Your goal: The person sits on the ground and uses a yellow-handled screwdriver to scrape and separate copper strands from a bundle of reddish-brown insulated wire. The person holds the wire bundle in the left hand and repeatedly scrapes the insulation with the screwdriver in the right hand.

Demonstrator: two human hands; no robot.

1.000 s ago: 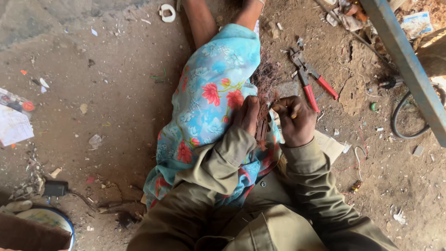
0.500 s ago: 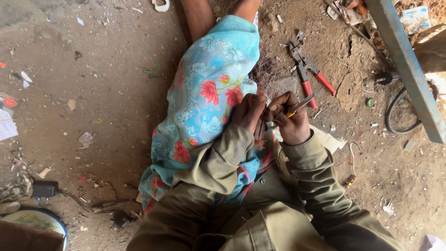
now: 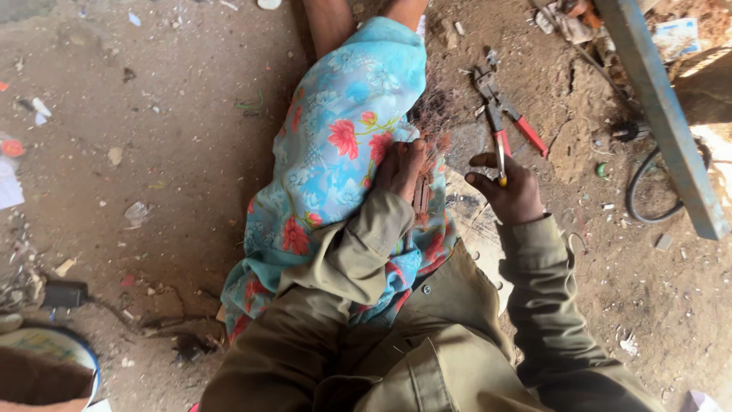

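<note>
A: Where are the person's hands?

B: Both sit near the middle of the view, over the lap. The left hand (image 3: pixel 402 169) rests on a blue floral cloth (image 3: pixel 339 152) that covers the person's leg, fingers pressed together and curled down against the cloth's right edge. Whether it pinches anything beneath, I cannot tell.

A: And the other one?

B: The right hand (image 3: pixel 509 191) is just to the right, apart from the left. Its fingers are pinching a thin metal tool with a yellow tip (image 3: pixel 502 166), held roughly upright; the index finger is raised and bent.

A: What lies around them?

B: Beyond the right hand, farther away, a pair of red-handled pliers (image 3: pixel 503 114) lies on the dirt floor (image 3: pixel 152 137), its handles pointing near and right. A tangle of thin reddish wire (image 3: pixel 435 122) sits between the cloth and the pliers. Under the hands is a flat pale board (image 3: pixel 473 221). Both arms wear olive sleeves (image 3: pixel 358 252).

A: Anything at the edges?

B: A blue metal bar (image 3: pixel 656 114) slants down the far right, with a black cable loop (image 3: pixel 648 194) on the ground beside it. At the near left corner is a round blue-rimmed bowl (image 3: pixel 53 355). Small scraps litter the floor.
</note>
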